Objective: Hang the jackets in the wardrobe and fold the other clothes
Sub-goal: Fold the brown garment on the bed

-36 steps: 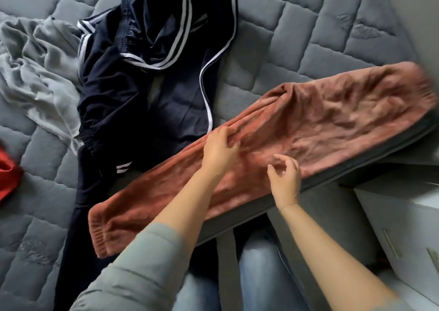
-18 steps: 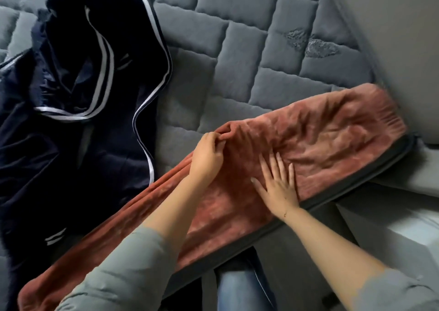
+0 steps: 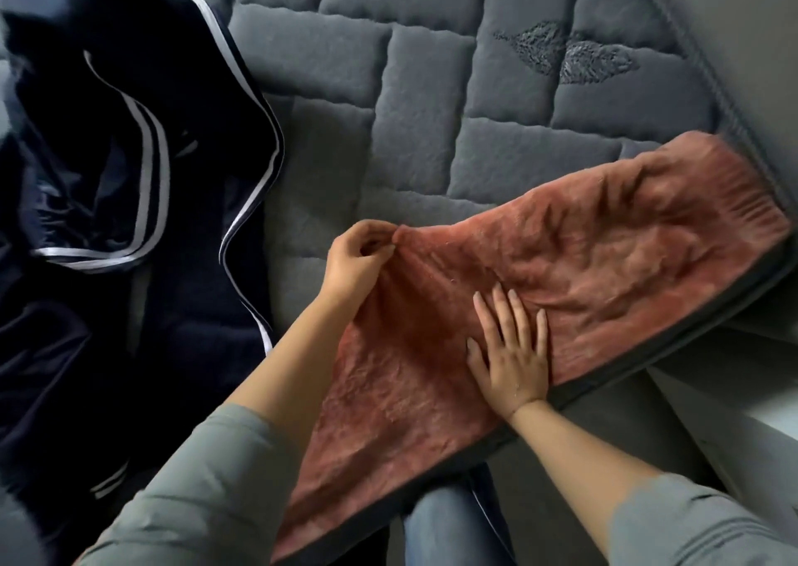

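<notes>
No readable text, labels, brands or nos. anywhere. Embroidered marks on the grey quilted mattress [image 3: 432, 103], upper right, are just a pattern, no letters. White stripes on the navy jacket [image 3: 129, 220] carry no wording.

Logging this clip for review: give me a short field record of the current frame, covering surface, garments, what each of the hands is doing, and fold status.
surface: grey quilted mattress
garment in work: pink fleece trousers, laid along the mattress's near edge
left hand: pinches the trousers' far edge
right hand: flat, fingers straight, pressing the trousers
other garment: navy jacket with white stripes, crumpled to the left, apart from both hands
fold status: trousers laid out long, not yet folded across
</notes>
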Demonstrator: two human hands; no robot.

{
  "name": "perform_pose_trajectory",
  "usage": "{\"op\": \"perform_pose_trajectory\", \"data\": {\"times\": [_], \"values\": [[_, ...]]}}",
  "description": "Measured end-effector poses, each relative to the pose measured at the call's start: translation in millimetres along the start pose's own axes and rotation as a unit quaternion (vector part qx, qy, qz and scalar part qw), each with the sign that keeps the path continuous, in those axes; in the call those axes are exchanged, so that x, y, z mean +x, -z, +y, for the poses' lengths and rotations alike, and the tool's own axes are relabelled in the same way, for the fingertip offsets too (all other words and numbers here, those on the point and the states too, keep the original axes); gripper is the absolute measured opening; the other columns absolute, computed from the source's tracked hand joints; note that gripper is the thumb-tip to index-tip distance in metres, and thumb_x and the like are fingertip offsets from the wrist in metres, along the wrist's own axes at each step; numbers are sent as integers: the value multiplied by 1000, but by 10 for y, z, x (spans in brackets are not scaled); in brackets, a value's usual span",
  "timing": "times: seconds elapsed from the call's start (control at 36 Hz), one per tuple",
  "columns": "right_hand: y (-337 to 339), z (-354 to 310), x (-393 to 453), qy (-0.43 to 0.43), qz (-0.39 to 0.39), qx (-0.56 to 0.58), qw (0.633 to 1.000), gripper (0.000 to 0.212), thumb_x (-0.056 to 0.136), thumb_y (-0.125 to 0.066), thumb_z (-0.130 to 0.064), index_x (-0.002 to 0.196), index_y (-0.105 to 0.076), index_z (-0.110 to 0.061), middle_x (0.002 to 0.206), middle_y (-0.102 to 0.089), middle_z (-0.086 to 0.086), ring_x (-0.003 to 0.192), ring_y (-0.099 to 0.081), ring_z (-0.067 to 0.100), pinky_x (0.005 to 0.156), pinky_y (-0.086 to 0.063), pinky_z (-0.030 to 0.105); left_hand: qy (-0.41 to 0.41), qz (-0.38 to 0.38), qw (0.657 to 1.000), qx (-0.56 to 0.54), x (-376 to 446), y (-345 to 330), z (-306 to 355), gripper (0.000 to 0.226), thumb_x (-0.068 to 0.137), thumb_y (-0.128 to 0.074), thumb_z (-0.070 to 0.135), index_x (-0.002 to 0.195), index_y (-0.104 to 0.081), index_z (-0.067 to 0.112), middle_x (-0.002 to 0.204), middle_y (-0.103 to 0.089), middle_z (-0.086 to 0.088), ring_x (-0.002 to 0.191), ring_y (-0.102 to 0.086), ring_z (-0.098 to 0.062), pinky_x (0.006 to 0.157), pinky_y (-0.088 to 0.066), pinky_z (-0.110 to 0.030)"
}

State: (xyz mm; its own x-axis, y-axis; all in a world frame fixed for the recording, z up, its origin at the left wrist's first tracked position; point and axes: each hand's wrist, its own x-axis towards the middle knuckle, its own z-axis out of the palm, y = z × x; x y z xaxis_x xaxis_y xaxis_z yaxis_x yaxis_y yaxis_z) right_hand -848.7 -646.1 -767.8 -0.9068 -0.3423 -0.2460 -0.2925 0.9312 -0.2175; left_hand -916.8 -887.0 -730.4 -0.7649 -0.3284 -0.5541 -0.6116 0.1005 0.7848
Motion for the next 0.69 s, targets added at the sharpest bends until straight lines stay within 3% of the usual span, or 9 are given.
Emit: {"op": "perform_pose_trajectory", "data": {"times": [0.11, 0.19, 0.25, 0.31, 0.39, 0.44, 0.53, 0.61, 0.69], "values": [[-17, 5, -7, 0, -1, -4, 1000, 62, 89, -36, -43, 148, -28, -25, 154, -24, 0, 141, -26, 21, 116, -4, 44, -21, -12, 998, 59, 5, -71, -67, 26, 85, -63, 1, 99, -64, 22, 100, -66, 2, 91, -61, -8, 88, -45, -17], [13, 7, -1, -7, -22, -7, 1000, 64, 89, -35, -43, 149, -25, -25, 155, -27, 2, 141, -25, 20, 116, -5, 45, -62, -20, 988, 141, -17, -129, -75, 33, 88, -65, 9, 119, -55, 12, 111, -45, -4, 96, -48, -8, 90, -36, -7], [49, -10, 5, -7, -40, -10, 999, 64, 89, -35, -42, 149, -24, -24, 155, -29, 4, 142, -24, 20, 116, -5, 45, -52, -25, 980, 193, 0, -165, -68, 38, 88, -67, 16, 123, -53, 9, 114, -37, -5, 106, -44, -13, 99, -35, -15], [75, -14, 7, -4, -58, -12, 998, 64, 89, -35, -42, 149, -23, -23, 155, -30, 5, 142, -23, 20, 116, -6, 46, -30, -28, 969, 243, 41, -186, -60, 33, 88, -68, 21, 116, -59, 7, 115, -38, -10, 113, -42, -23, 102, -35, -26], [129, 6, 9, -2, -68, -2, 998, 64, 89, -35, -42, 149, -25, -23, 156, -30, 5, 143, -21, 20, 116, -6, 45, -13, -35, 964, 264, 60, -192, -9, 28, 87, -69, 23, 104, -63, 1, 116, -42, -16, 113, -42, -28, 99, -35, -28], [175, 14, 0, 4, -65, 19, 998, 63, 90, -36, -43, 150, -27, -23, 157, -27, 4, 144, -19, 18, 117, -4, 44, -41, -26, 965, 257, -23, -163, 47, 26, 85, -72, 22, 98, -64, 1, 109, -47, -13, 108, -45, -28, 96, -36, -31], [291, 10, -4, 17, -39, 114, 993, 59, 91, -42, -39, 146, -37, -21, 155, -26, 0, 143, -20, 15, 117, -4, 41, -133, 1, 962, 237, -306, -107, 153, 20, 80, -76, 22, 86, -61, 9, 87, -54, -1, 86, -51, -18, 78, -42, -29], [473, -8, -23, -72, 55, 317, 944, 27, 92, -49, -14, 113, -66, -14, 132, -57, 6, 122, -46, 10, 109, -31, 36, -214, -35, 947, 236, -724, -192, 208, 18, 79, -76, 26, 86, -62, 15, 84, -55, 4, 80, -51, -11, 72, -39, -21], [753, 5, -50, -222, 126, 439, 861, 23, 96, -42, -15, 99, -64, -20, 107, -68, 7, 99, -61, 17, 90, -46, 29, -261, -120, 908, 305, -1125, -346, 35, 20, 82, -70, 28, 101, -69, 22, 99, -60, 3, 95, -55, -19, 83, -42, -30]]}}
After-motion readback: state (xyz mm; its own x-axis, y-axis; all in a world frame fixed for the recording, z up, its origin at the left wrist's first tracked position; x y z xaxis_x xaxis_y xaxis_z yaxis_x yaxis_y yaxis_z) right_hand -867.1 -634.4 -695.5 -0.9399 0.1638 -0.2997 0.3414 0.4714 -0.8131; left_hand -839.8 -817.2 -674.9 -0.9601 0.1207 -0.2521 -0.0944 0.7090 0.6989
